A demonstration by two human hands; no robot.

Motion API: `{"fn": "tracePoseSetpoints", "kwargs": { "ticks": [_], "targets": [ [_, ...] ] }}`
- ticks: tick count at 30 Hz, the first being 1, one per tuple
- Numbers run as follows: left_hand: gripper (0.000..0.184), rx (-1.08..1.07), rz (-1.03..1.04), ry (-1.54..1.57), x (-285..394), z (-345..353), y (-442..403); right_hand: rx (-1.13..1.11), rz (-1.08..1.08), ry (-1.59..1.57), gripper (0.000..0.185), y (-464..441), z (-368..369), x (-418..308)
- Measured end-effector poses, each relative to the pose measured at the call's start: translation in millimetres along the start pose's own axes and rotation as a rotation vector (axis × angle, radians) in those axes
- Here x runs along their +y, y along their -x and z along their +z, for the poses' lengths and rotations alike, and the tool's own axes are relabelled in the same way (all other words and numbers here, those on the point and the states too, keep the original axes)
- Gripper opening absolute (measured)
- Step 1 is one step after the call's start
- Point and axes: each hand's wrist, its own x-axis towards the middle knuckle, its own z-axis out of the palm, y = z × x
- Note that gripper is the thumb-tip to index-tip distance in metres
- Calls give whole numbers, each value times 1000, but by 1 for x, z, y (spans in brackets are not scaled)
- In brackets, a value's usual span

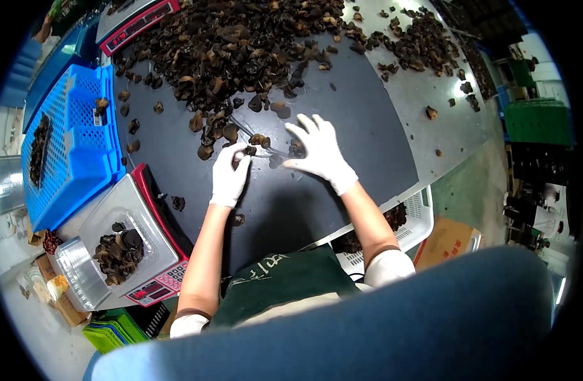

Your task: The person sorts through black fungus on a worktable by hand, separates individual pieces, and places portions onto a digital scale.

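My left hand [230,174], in a white glove, is closed with thumb and finger pinching a small dark wood ear mushroom [250,151]. My right hand [321,153], gloved as well, is spread open over the dark board [367,127]. Close by its thumb and fingers lies another dark mushroom piece [296,148]. Between the hands sits a brown piece [259,140], beside a thin greyish strip [244,126] that I cannot make out. Beyond my hands rises a large heap of wood ear mushrooms [234,51].
To the left, a scale [158,273] carries a clear plastic box [148,222] holding mushrooms. Behind it stands a blue basket [82,146]. Another red scale [136,28] is at the upper left. A white basket [421,219] sits below the table's right edge, near a cardboard box [447,243].
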Motion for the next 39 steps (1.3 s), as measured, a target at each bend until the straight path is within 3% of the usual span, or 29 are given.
{"fn": "tracePoseSetpoints", "kwargs": {
  "ticks": [1, 2, 3, 6, 8, 10, 13, 15, 16, 18, 20, 23, 26, 28, 29, 32, 34, 39],
  "targets": [
    [30, 19, 132, -146, 0, 6, -11, -25, -12, -8, 78, -5, 16, -1],
    [36, 39, 262, -290, 5, 11, -19, 39, -68, -23, 66, -9, 19, -4],
    [42, -2, 191, -362, 11, 16, -22, 19, -84, -101, 53, -8, 21, 0],
    [45, -26, 333, -595, 16, 29, -31, 38, -193, -203, 18, 6, 17, 22],
    [40, -109, 312, -687, 5, 36, -33, -88, -94, -136, 13, 31, -5, 31],
    [38, 54, 408, -601, 14, 38, -28, -114, -24, -78, 16, 59, -19, 45],
    [41, -73, 415, -568, 32, 43, -16, -171, 154, -98, 19, 92, -25, 55],
    [41, -145, 446, -604, 29, 54, -10, -199, 756, -515, 24, 102, -28, 54],
    [41, -171, 470, -635, 22, 60, -8, -20, 731, -703, 30, 111, -15, 62],
    [33, -188, 477, -685, 16, 66, -6, 259, 903, -1213, 36, 107, -10, 53],
    [27, -259, 435, -661, 20, 63, -3, 273, 971, -1788, 44, 103, -15, 42],
    [24, -240, 412, -167, 42, 63, 17, 149, 950, -2025, 47, 103, -2, 31],
    [27, -483, -32, 327, 49, 71, 48, 117, 911, -1834, 48, 94, 4, 0],
    [29, -547, -259, 680, 55, 74, 64, 136, 692, -1340, 48, 86, 10, -23],
    [29, -544, -258, 676, 55, 70, 69, 113, 585, -1220, 47, 85, 6, -34],
    [22, -539, -636, 797, 53, 58, 79, 87, 307, -994, 48, 85, 6, -54],
    [22, -518, -655, 840, 37, 52, 86, 93, 190, -901, 46, 86, 8, -58],
    [25, -333, -797, 989, 21, 20, 87, 0, 105, -111, 29, 109, -20, -16]
  ]
}}
